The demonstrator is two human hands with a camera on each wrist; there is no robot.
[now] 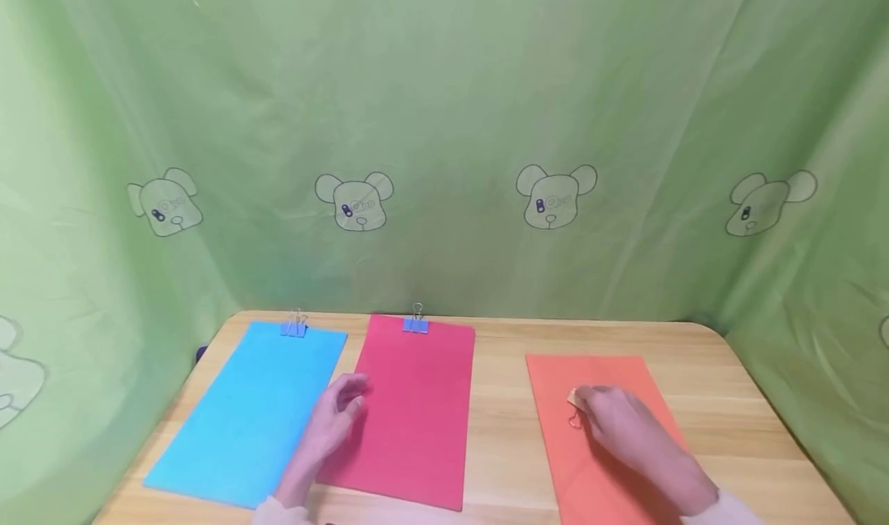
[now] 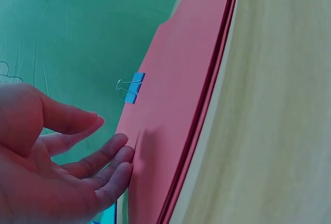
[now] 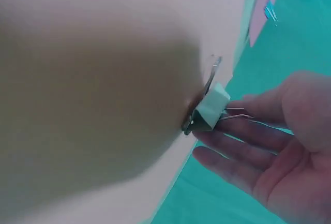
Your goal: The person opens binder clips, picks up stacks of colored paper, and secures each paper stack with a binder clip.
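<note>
My right hand pinches a pale yellowish binder clip over the upper part of an orange sheet or folder. In the right wrist view the clip lies between thumb and fingers, one wire handle among them and the other pointing away. Whether it touches the orange surface I cannot tell. My left hand holds nothing and hovers by the left edge of a red folder, its fingers loosely bent. A blue binder clip grips that folder's top edge.
Left of the red folder lies a bright blue folder, with another blue clip at its top edge. All lie on a wooden table. A green curtain with printed bear heads hangs behind and at both sides.
</note>
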